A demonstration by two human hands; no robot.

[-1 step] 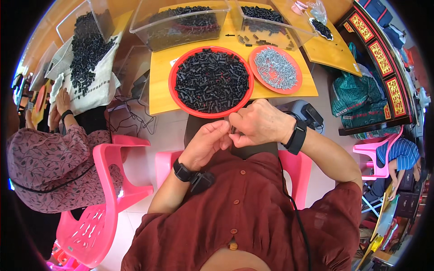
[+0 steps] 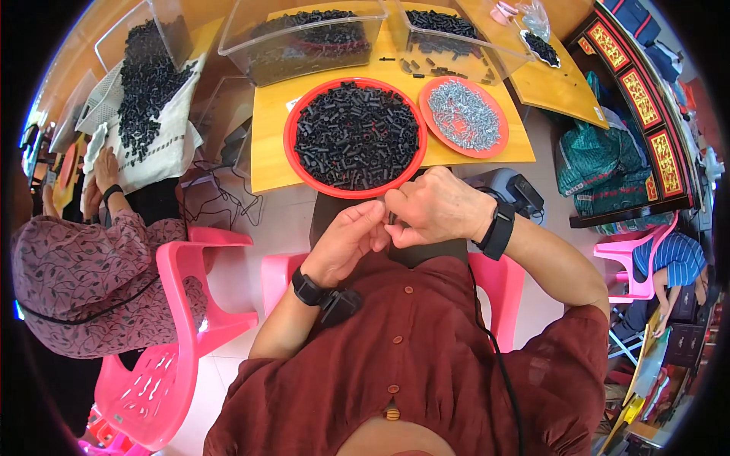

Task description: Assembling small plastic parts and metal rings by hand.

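Left hand (image 2: 346,239) and right hand (image 2: 430,207) pinch closed on a small part, barely visible, near the round red plastic tray of black tubes (image 2: 355,135); recommend keeping fingertips aligned and steady.

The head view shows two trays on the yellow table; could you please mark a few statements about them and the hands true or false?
1. The large red tray holds small black pieces. True.
2. The smaller tray holds black pieces too. False: it holds silvery metal pieces.
3. The left hand and right hand meet just below the large red tray. True.
4. The right hand rests inside the smaller tray. False: it is at the left hand, fingertips together.
5. Both wrists are bare. False: each wears a black band.
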